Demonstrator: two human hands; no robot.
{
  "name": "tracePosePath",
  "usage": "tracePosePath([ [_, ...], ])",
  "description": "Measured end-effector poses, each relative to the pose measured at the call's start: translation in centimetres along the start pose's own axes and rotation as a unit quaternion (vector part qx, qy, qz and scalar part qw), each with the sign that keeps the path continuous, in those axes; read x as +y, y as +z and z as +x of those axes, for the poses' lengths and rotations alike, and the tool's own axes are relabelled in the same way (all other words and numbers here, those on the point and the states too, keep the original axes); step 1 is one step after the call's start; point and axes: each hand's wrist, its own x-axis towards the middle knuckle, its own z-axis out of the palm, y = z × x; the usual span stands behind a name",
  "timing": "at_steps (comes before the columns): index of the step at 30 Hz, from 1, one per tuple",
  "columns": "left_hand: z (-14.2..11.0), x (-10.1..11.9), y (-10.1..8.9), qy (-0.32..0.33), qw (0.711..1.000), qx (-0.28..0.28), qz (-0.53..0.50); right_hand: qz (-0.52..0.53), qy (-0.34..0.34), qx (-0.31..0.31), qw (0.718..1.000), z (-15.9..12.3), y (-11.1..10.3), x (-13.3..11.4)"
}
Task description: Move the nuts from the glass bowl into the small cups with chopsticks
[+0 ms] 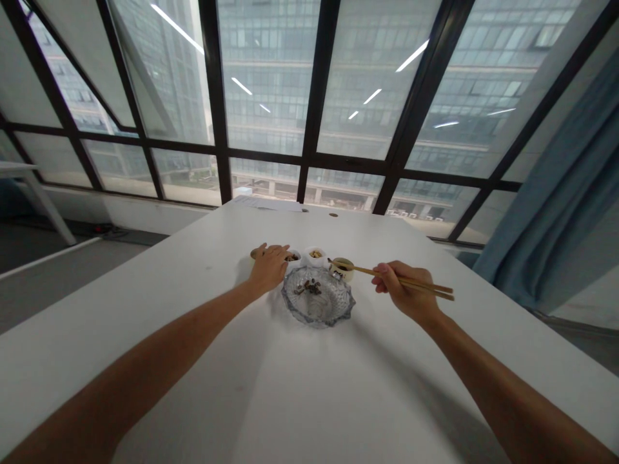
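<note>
My right hand [406,287] grips a pair of wooden chopsticks [362,269]. Their tips reach left over the rim of a pale yellow cup [346,276], and a small dark bit seems to be at the tips. My left hand [269,265] has its fingers stretched out across the left end of the row of cups, at the edge of a white cup [294,263] with dark pieces in it. It partly hides another yellowish cup [253,255]. Between them stands a white cup [316,260] holding pale yellow pieces. In front, a clear glass bowl [333,312] contains a small heap of dark and brown pieces [309,287].
Everything stands on a long white table [290,399]. Papers [265,204] lie at its far end, beside two round holes. Beyond are dark-framed windows; a blue curtain [556,187] hangs at the right, and another white table [46,196] stands at the left.
</note>
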Motion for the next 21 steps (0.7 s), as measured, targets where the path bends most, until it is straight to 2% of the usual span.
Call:
tracePosePath([
  [3,2.0,1.5,-0.4,0.007,0.999,-0.026,-0.026,-0.008,0.002,-0.004,1.000,0.5,-0.8,0.7],
  [6,4.2,4.2,-0.1,0.005,0.998,-0.039,-0.055,-0.009,0.006,-0.011,1.000,1.0,-1.3,0.8],
  [10,6.6,8.9,1.3,0.040,0.991,-0.110,-0.060,-0.018,0.005,-0.008,1.000,1.4,-2.1,0.6],
  [13,7.8,11.5,2.8,0.024,0.986,-0.161,-0.032,-0.031,0.006,-0.007,0.999,1.6,-2.7,0.9],
  [16,8.3,12.5,4.0,-0.015,0.984,-0.179,-0.014,-0.034,0.010,-0.016,0.999,1.8,-3.0,1.3],
  [21,8.0,11.8,4.3,-0.023,0.988,-0.150,-0.041,-0.030,0.018,-0.024,0.999,1.9,-3.0,1.6],
])
